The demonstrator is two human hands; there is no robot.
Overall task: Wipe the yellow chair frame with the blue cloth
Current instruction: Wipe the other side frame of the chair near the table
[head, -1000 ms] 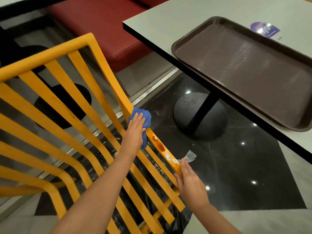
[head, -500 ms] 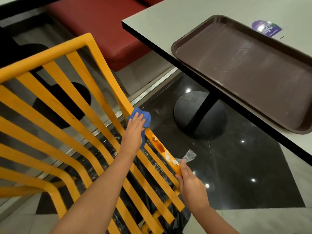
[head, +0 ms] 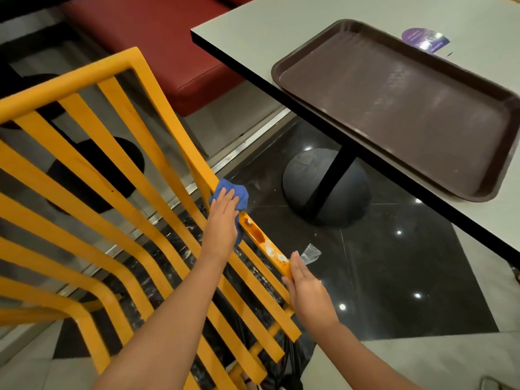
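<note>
The yellow chair frame [head: 92, 170] is a slatted metal frame tipped over, filling the left half of the view. Its right-hand rail carries a brown and white smear [head: 261, 240] between my two hands. My left hand [head: 222, 220] presses the bunched blue cloth [head: 235, 194] onto that rail, just above the smear. My right hand [head: 305, 291] grips the lower end of the same rail, fingers wrapped round it.
A grey table [head: 281, 29] with a black edge stands to the right, holding a dark brown tray [head: 284, 66]. Its black post and round base [head: 326, 187] rest on the glossy black floor. A red bench seat [head: 157, 32] lies behind. A clear wrapper scrap [head: 309, 253] lies by my right hand.
My left hand and the blue cloth have barely shifted along the rail. My right hand keeps its hold on the rail's lower end.
</note>
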